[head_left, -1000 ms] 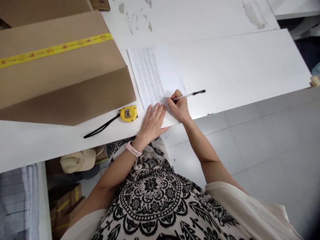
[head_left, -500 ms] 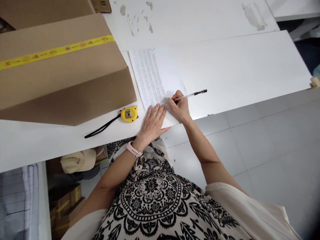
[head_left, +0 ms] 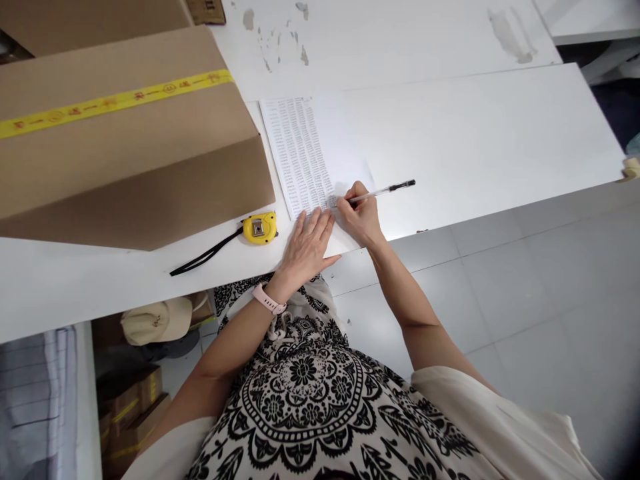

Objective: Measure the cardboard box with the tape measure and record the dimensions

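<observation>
A sheet of paper (head_left: 300, 153) with several columns of small writing lies on the white table. My left hand (head_left: 309, 245) rests flat over its near edge, fingers stretched out. In my right hand (head_left: 361, 217) is a pen (head_left: 383, 191) with a clear barrel and a black end, pinched between thumb and fingers. Its tip is close to the lower right part of the written columns, partly hidden by my fingers. Left of my left hand lies a yellow tape measure (head_left: 259, 229) with a black wrist strap.
A large cardboard box (head_left: 135, 127) with yellow printed tape stands on the table (head_left: 465, 133) at the left. Below the table are a cream cap (head_left: 157, 321) and small taped boxes (head_left: 135, 407). The table's front edge runs just past my hands.
The whole view has shifted slightly. Both hands keep nearly the same place on the paper, and the pen stays in my right hand.
</observation>
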Motion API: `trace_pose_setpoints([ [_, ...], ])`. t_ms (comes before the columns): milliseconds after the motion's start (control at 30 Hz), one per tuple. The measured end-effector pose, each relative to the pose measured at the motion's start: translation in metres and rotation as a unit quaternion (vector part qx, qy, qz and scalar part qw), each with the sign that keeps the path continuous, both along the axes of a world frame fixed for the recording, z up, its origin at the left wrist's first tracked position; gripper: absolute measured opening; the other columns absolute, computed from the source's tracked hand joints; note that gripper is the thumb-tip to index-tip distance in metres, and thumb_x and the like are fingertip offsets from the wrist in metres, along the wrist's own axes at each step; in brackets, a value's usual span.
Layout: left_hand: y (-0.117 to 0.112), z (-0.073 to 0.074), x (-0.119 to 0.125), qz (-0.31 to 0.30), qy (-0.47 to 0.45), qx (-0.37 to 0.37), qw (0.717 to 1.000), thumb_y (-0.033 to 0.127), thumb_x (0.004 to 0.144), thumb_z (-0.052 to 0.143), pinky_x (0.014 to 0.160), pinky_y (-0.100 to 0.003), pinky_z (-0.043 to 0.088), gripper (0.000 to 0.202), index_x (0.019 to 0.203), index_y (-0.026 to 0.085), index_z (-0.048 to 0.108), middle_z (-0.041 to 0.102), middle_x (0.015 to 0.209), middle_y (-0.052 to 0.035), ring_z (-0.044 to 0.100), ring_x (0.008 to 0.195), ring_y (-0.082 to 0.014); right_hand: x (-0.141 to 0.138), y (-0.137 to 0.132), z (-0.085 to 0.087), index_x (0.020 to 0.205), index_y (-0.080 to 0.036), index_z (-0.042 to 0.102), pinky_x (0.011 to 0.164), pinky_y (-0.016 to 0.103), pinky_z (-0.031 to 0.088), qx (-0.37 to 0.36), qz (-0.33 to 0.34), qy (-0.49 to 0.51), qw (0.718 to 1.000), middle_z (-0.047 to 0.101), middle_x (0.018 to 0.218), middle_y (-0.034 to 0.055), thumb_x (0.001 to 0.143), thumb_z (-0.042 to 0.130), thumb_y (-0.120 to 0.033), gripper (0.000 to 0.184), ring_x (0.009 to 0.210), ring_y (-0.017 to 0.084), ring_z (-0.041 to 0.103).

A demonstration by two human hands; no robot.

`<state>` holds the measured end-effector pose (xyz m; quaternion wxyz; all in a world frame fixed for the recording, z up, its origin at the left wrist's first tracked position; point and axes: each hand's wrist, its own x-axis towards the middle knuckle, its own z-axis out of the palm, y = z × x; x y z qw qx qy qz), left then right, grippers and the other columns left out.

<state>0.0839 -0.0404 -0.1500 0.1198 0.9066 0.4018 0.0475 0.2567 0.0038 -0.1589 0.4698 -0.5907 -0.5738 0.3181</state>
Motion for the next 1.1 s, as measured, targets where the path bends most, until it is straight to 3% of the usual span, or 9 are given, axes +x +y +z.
trace_pose_setpoints([
  [567, 0.0002, 0.0001, -0.0001, 0.001, -0.007, 0.0, 1.0, 0.051, 0.096, 0.048, 0.129, -0.051, 0.005, 0.083, 0.161, 0.006, 0.022, 0.031, 0.165, -0.0184, 0.022, 0.155, -0.0342, -0.0006, -0.0025, 0.0071, 0.071, -0.024, 0.039, 0.057, 0.029, 0.035, -0.014, -0.026, -0.002, 1.0, 0.039, 0.062, -0.0049, 0.084, 0.06, -0.024, 0.025, 0.059, 0.012, 0.038],
  [1100, 0.0, 0.0017, 0.0003, 0.002, -0.001, 0.0, 1.0, 0.05, 0.096, 0.049, 0.129, -0.051, 0.005, 0.082, 0.16, 0.006, 0.022, 0.031, 0.165, -0.0182, 0.021, 0.155, -0.0344, -0.0008, -0.0003, 0.0034, 0.069, -0.024, 0.039, 0.055, 0.03, 0.034, -0.014, -0.017, -0.001, 1.0, 0.04, 0.061, -0.0048, 0.082, 0.062, -0.024, 0.026, 0.058, 0.011, 0.039],
])
